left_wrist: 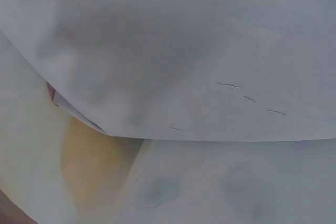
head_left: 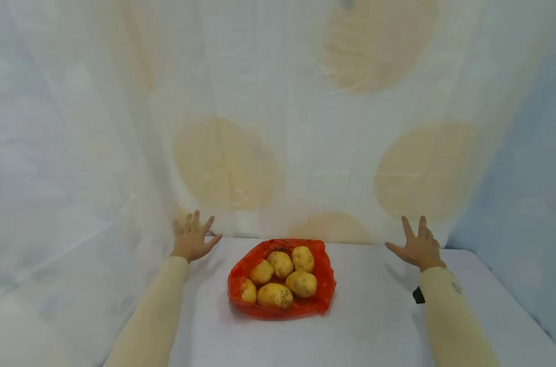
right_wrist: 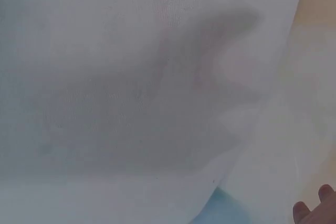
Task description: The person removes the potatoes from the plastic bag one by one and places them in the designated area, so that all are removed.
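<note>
On the white table sits a red plastic bag (head_left: 325, 285), its mouth spread wide, with several yellow potatoes (head_left: 275, 295) lying inside. My left hand (head_left: 192, 242) is held out over the table's far left side, fingers spread, holding nothing. Likewise my right hand (head_left: 417, 248) reaches over the far right side with fingers apart and nothing in it. Both hands are well away from the bag, one to each side. In the right wrist view, two fingertips of the right hand (right_wrist: 321, 209) show at the lower right corner, and the hand's shadow falls on the tabletop.
The white table (head_left: 369, 326) ends at a curtain-like sheet (head_left: 323, 193) with pale orange dots behind it. More sheeting (head_left: 53, 204) hangs at the left and right. A few short dark marks (left_wrist: 229, 85) show on the tabletop in the left wrist view.
</note>
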`<state>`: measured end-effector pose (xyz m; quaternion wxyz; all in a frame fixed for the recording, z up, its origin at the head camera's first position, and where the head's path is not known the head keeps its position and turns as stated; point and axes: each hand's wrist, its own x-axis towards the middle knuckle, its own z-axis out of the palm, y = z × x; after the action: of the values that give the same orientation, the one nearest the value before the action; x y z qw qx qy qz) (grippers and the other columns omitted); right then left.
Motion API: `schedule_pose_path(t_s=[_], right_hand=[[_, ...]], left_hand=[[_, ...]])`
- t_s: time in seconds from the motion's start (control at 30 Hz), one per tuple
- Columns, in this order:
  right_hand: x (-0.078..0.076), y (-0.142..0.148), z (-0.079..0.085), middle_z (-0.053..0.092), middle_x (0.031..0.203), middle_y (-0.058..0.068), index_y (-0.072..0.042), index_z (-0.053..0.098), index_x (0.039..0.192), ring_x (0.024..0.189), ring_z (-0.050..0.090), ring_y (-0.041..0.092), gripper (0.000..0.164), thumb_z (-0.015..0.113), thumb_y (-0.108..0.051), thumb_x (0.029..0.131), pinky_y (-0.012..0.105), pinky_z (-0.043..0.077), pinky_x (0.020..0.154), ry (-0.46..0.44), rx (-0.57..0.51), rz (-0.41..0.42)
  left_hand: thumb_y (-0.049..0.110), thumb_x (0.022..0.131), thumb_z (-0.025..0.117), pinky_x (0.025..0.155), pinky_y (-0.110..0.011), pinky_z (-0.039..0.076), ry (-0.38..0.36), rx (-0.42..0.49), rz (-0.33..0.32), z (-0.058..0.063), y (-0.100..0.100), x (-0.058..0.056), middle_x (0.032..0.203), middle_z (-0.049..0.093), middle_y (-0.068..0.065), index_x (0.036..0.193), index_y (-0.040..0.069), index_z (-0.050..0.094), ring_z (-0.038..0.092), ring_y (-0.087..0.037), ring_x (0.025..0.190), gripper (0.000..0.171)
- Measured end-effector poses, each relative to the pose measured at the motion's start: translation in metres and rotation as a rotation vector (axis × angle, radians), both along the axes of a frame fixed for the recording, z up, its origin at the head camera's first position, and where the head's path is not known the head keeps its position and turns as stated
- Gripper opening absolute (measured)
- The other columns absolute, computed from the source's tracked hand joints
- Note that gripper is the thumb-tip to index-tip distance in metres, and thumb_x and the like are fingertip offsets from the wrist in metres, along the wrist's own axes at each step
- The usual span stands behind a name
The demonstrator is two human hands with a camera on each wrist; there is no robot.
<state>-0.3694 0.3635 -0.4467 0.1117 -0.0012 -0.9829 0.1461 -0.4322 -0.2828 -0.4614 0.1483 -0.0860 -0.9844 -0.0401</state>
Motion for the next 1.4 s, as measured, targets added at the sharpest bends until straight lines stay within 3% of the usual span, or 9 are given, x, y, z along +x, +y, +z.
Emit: schedule_pose_path(t_s=[0.4,0.73,1.07,1.4], right_hand=[[-0.004,-0.007,-0.006,-0.019,0.155,0.04,-0.008,0.003,0.159,0.133,0.013,0.069,0.105,0.054,-0.068,0.088,0.081,0.021,0.099,-0.057,0.013,0.031],[-0.002,-0.009,-0.007,-0.009,0.157,0.039,-0.009,0.012,0.158,0.134,0.02,0.064,0.1,0.056,-0.066,0.088,0.078,0.027,0.099,-0.004,0.09,0.056],[-0.003,-0.035,0.003,-0.009,0.16,0.034,-0.013,0.011,0.159,0.137,0.019,0.062,0.099,0.055,-0.066,0.088,0.077,0.021,0.105,-0.015,0.16,0.119],[-0.01,-0.051,0.001,-0.009,0.163,0.028,-0.02,0.01,0.16,0.139,0.021,0.06,0.097,0.057,-0.066,0.087,0.077,0.019,0.108,0.034,0.203,0.183]], left_hand=[[0.066,0.096,0.043,0.113,-0.074,-0.005,-0.021,-0.007,0.001,0.011,0.018,0.009,0.164,0.009,-0.025,0.156,0.025,0.03,0.009,-0.047,0.15,0.075],[0.069,0.095,0.04,0.112,-0.074,-0.006,-0.044,-0.019,-0.02,0.004,0.018,0.006,0.165,0.006,-0.023,0.157,0.027,0.028,0.008,-0.046,0.151,0.076],[0.074,0.094,0.032,0.115,-0.073,0.001,-0.007,-0.074,-0.063,-0.001,0.03,0.001,0.166,0.006,-0.019,0.157,0.033,0.024,0.009,-0.042,0.152,0.075],[0.072,0.094,0.037,0.115,-0.072,0.003,0.02,-0.067,-0.098,0.005,0.036,0.004,0.166,0.008,-0.018,0.157,0.033,0.028,0.012,-0.042,0.151,0.074]])
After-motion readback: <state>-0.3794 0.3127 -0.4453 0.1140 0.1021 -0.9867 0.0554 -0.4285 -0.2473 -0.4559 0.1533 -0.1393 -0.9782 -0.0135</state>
